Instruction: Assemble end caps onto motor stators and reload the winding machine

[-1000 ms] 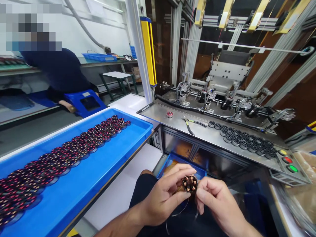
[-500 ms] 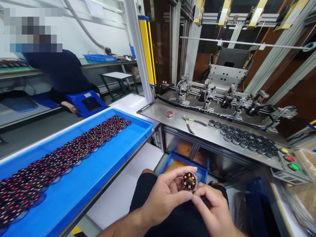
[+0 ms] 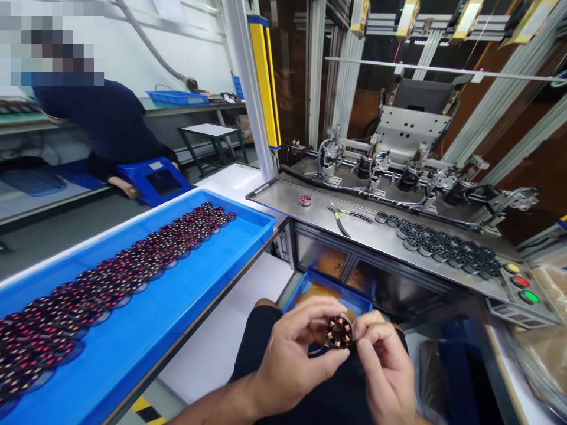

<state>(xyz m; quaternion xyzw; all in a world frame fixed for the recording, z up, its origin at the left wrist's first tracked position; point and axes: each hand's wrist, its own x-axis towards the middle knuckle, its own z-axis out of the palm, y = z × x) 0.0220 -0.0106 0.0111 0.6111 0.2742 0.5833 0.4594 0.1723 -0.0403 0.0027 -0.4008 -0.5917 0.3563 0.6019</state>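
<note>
A round motor stator point(image 3: 339, 332) with copper windings is held above my lap, its wound face toward me. My left hand point(image 3: 299, 351) is closed around its left side, thumb below and fingers above. At the stator's right edge, my right hand point(image 3: 384, 360) has thumb and fingertips pinched together; whatever is between them is too small to make out. On the metal worktop ahead lie a stator with red windings point(image 3: 305, 200) and green-and-black handled cutting pliers point(image 3: 344, 216). Rows of dark, unwound stator cores point(image 3: 443, 243) stand to their right.
To my left, a blue tray point(image 3: 177, 307) holds many wound stators. A winding machine point(image 3: 394, 165) stands behind the worktop, with yellow, red and green buttons point(image 3: 520, 281) at right. Below is a blue bin point(image 3: 305, 289). A person point(image 3: 97, 121) sits at a far bench.
My right hand has shifted slightly right and its fingers have drawn closer together. The stator has turned a little in my left hand, showing more of its copper windings.
</note>
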